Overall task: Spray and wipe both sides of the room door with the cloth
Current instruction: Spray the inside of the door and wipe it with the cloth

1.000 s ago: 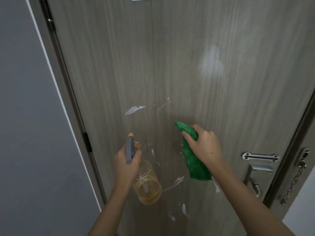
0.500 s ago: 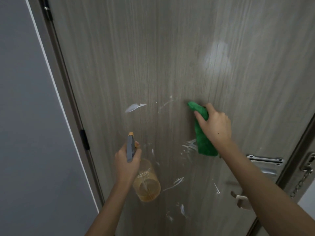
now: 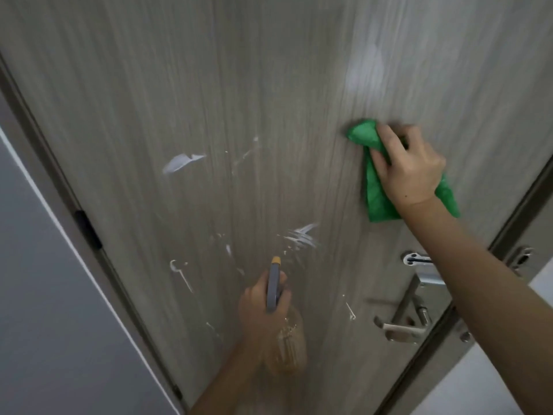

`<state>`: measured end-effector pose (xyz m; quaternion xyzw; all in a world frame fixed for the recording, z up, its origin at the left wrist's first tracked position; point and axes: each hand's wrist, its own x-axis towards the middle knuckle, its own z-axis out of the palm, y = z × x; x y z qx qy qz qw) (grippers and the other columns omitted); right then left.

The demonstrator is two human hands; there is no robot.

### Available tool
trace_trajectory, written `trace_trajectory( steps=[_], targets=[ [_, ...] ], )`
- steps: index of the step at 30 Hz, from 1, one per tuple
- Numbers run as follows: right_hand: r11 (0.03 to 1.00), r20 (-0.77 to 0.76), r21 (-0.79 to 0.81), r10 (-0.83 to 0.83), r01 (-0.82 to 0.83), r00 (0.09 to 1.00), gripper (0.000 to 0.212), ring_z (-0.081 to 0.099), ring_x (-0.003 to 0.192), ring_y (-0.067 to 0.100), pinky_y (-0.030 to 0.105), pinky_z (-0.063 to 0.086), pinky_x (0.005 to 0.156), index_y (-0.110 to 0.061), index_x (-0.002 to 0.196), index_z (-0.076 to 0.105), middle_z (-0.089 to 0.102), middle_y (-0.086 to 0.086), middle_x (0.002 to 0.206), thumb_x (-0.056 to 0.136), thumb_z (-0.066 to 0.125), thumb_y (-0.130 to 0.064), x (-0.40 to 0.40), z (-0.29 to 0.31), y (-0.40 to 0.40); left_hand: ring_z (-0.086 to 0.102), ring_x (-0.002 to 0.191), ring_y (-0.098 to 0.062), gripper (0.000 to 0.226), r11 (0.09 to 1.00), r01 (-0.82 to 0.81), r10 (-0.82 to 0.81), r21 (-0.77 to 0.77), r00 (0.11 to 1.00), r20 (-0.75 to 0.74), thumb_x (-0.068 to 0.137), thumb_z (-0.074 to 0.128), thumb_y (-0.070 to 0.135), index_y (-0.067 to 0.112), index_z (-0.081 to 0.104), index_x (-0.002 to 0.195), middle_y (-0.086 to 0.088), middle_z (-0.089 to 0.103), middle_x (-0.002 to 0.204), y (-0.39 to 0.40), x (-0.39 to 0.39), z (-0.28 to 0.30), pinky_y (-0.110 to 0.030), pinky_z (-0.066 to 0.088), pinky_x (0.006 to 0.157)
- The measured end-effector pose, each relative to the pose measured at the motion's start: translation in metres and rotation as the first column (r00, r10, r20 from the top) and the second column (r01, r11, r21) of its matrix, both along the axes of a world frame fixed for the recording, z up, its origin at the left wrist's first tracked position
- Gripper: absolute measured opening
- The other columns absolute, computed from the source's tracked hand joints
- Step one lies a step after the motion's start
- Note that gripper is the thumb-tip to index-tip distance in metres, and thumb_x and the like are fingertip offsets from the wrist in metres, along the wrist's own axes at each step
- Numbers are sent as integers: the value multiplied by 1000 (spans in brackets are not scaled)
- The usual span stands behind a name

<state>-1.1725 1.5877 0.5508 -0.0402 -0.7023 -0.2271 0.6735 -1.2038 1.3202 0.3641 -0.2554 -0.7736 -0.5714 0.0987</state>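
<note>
A grey wood-grain door (image 3: 269, 85) fills the view, with white smears and streaks across its middle. My right hand (image 3: 410, 172) presses a green cloth (image 3: 375, 190) flat against the door at the upper right, above the handle. My left hand (image 3: 263, 313) grips a spray bottle (image 3: 284, 345) low in the middle; the bottle has a grey trigger head with an orange tip and amber liquid inside, and its nozzle points up along the door.
A metal lever handle (image 3: 401, 322) and a lock plate (image 3: 417, 260) sit at the door's right edge, under my right forearm. The dark door frame (image 3: 89, 232) runs down the left, beside a grey wall (image 3: 45, 295).
My right hand has slid the green cloth upward and to the right across the door. The view has shifted left and tilted up. My left hand still holds the bottle.
</note>
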Motion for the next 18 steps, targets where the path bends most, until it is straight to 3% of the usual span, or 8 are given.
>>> trace_trajectory(
  steps=[3,5,8,10,13,15,18],
  targets=[
    [1000,-19,15,-7,8,1000,23,57,58,22,26,37,42,-18,114,63,63,6,87,96,53,-30,0,0,0,45,47,-9,24,1000,0,0,-22,1000,6,76,56,43,21,65,81,12,48,51,18,5,-8,-32,42,50],
    [1000,-20,24,-12,12,1000,24,57,58,21,26,37,42,-19,113,64,63,5,86,96,53,-30,0,-1,2,45,45,-9,15,998,-3,2,-56,1000,-11,80,58,35,26,54,69,11,43,48,26,9,-10,-32,40,47],
    [1000,-19,26,-4,5,1000,23,57,58,20,26,37,41,-19,114,63,63,5,86,95,54,-30,0,0,3,45,43,-6,40,997,-34,32,-69,999,-38,85,66,19,34,39,61,14,35,44,37,13,-11,-16,29,44],
    [1000,-21,25,-3,3,1000,23,56,58,20,25,35,42,-19,113,64,63,5,84,95,55,-30,0,0,3,49,47,-1,39,996,-45,43,-71,999,-26,83,70,9,33,46,65,17,37,44,42,15,-12,-11,29,44],
    [1000,-18,20,-4,5,1000,22,55,58,19,26,34,42,-17,111,66,62,4,83,93,59,-28,1,1,3,54,54,1,4,997,-55,54,-53,998,-13,79,68,21,20,65,77,18,45,49,46,18,-13,-16,34,49],
    [1000,-10,12,2,-2,1000,22,55,58,19,25,34,42,-16,110,67,62,5,83,91,62,-27,1,1,2,56,56,0,12,998,-51,50,-34,999,-10,76,64,26,18,68,84,18,50,53,47,18,-17,-16,37,49],
    [1000,8,14,9,-9,1000,21,55,57,18,24,34,42,-14,108,70,63,5,82,90,64,-25,2,2,1,57,56,1,11,999,-42,41,-31,999,-21,77,68,19,15,70,87,19,51,54,48,20,-17,-7,36,48]
  ],
)
